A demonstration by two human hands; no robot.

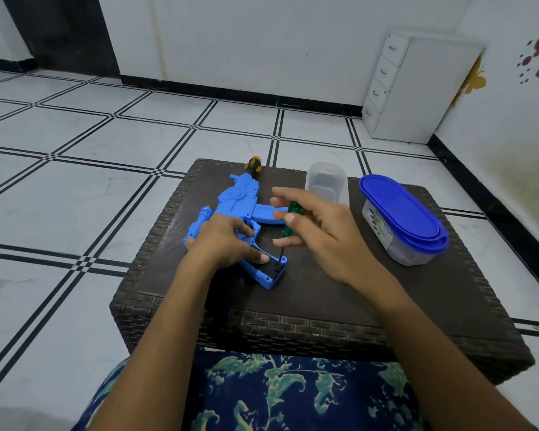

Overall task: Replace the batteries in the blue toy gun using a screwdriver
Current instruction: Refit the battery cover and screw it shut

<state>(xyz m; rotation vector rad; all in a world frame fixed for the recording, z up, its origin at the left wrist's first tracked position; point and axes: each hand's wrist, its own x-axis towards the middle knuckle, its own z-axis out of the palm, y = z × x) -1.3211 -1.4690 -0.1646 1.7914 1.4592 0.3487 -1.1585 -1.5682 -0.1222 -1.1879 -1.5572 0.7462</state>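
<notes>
The blue toy gun (pixel 235 202) lies on a dark woven stool (pixel 324 306), its orange and black muzzle pointing away. My left hand (pixel 227 241) grips the gun around the handle and trigger area, thumb on the black battery cover (pixel 273 265) at the butt of the handle. My right hand (pixel 318 225) holds a green-handled screwdriver (pixel 291 220) upright between thumb and fingers, the other fingers spread. Its thin shaft tip touches the far corner of the battery cover.
A clear container with a blue lid (pixel 402 217) stands at the stool's right. A lidless clear container (pixel 327 181) stands behind my right hand. A white drawer unit (pixel 414 88) stands by the far wall. Tiled floor surrounds the stool; patterned blue cloth covers my lap.
</notes>
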